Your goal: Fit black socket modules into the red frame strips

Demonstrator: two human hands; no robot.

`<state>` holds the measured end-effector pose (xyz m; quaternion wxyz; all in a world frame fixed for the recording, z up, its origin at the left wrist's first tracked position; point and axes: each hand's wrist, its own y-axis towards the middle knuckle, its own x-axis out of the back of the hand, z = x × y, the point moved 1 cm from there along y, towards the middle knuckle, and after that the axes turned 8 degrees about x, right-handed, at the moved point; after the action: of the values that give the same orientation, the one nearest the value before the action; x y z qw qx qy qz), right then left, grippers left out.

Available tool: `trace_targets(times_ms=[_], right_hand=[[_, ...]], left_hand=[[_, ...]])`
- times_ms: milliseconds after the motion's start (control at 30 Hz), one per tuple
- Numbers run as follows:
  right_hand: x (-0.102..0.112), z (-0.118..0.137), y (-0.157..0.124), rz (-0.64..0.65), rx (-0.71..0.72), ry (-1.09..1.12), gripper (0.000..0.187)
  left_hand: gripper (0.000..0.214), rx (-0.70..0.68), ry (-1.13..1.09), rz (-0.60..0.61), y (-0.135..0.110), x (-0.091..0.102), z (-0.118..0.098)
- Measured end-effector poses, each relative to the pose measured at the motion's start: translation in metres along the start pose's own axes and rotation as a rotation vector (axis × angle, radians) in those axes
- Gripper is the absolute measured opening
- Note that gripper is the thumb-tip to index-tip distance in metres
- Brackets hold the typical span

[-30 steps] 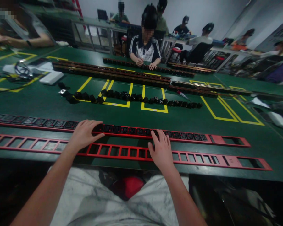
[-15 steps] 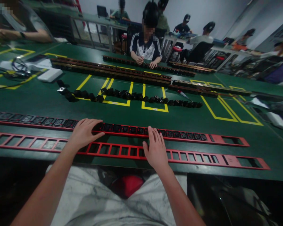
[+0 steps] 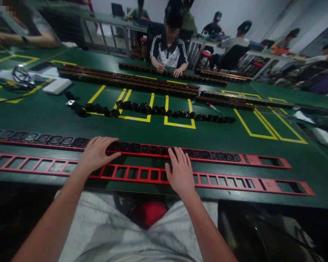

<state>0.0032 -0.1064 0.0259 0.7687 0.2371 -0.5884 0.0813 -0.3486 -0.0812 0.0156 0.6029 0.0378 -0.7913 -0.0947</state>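
Fingers spread flat, we press left hand (image 3: 97,153) and right hand (image 3: 180,174) on the socket strip (image 3: 213,156); working along it, we judge, calls for even pressure.

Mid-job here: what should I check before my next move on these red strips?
1. Left hand flat on the socket-filled strip: ok.
2. Right hand fingertips on that strip, palm over the empty frame: ok.
3. Both hands holding nothing: ok.
4. Every opening filled: not ok, right-end opening is empty.
5. Fitted sockets fully seated: cannot tell.
6. Loose sockets lie in a row beyond, untouched: ok.
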Motion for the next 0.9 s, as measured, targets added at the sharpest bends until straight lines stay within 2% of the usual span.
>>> trace_targets(times_ms=[67, 167, 300, 400, 567, 900], right_hand=[[-0.0004, -0.0001, -0.0001, -0.001, 0.000, 0.001, 0.056], [-0.0006, -0.0002, 0.0000, -0.015, -0.011, 0.013, 0.064], [-0.0008, -0.0003, 0.0000, -0.008, -0.002, 0.011, 0.057], [-0.0001, -0.0003, 0.0000, -0.012, -0.010, 0.018, 0.063], [0.0005, 0.0006, 0.0000, 0.010, 0.006, -0.013, 0.051], [0.0029, 0.0021, 0.0048, 0.047, -0.003, -0.031, 0.052]], left_hand=[[0.060, 0.004, -0.001, 0.004, -0.0001, 0.0003, -0.0004], [0.060, -0.002, 0.000, 0.000, -0.0002, 0.0007, -0.0005], [0.060, -0.011, 0.004, -0.005, -0.0001, 0.0004, 0.0003], [0.060, -0.013, 0.003, -0.007, -0.0001, 0.0002, 0.0003], [0.060, 0.000, -0.008, -0.001, -0.0002, 0.0020, -0.0018], [0.060, 0.026, -0.022, 0.018, 0.0006, 0.0036, -0.0043]])
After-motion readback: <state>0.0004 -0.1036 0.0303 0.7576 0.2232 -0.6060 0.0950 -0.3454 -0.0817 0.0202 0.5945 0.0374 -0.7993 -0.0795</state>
